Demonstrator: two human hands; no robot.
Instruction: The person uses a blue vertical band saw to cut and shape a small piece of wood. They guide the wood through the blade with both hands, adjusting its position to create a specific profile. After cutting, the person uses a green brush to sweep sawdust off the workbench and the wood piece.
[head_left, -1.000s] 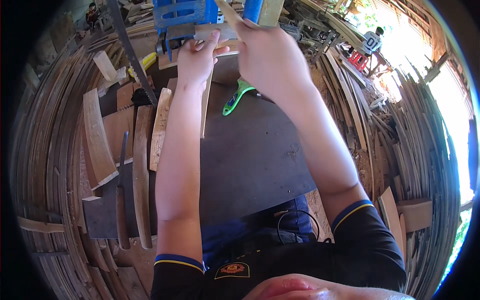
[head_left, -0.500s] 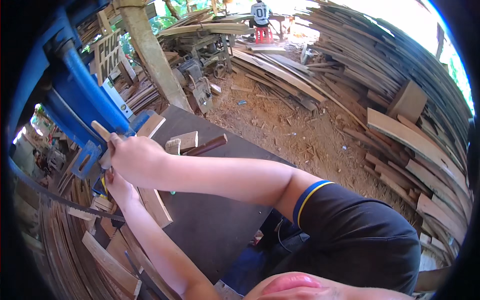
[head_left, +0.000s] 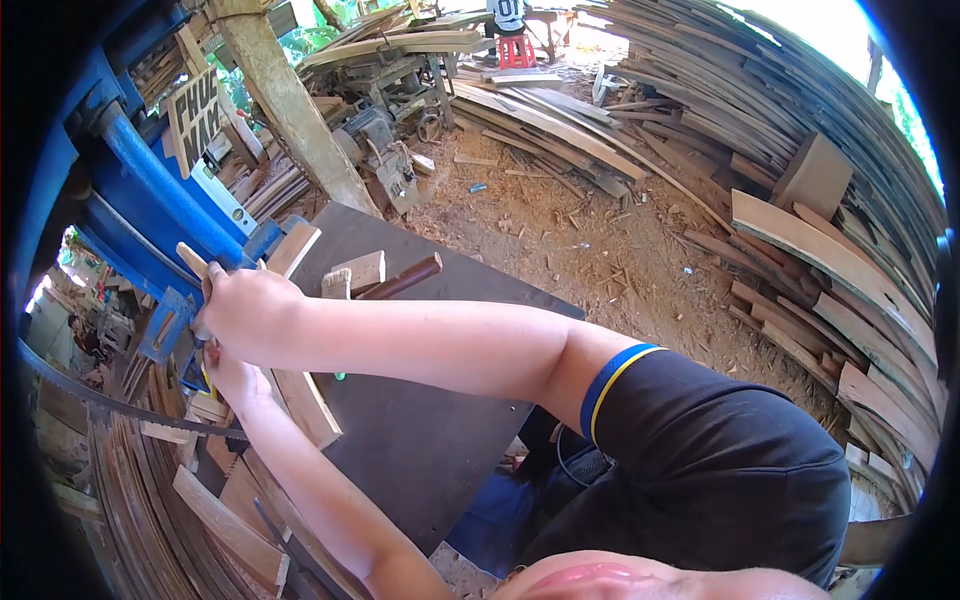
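We grasp the wooden stick [head_left: 192, 260] in the right hand [head_left: 252, 315], fingers wrapped around it, its free end beside the blue machine [head_left: 165, 195]. Whether the left hand [head_left: 235, 378], just below, grips anything, we cannot tell. We judge the work under way, unfinished; with the contact area hidden, we cannot determine how much remains.

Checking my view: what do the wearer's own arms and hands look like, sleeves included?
The left hand and right hand are ungloved, and no watch or bracelet shows. On the right is a short black fabric sleeve, its hem edged with a blue-and-yellow band. The left sleeve is out of view.
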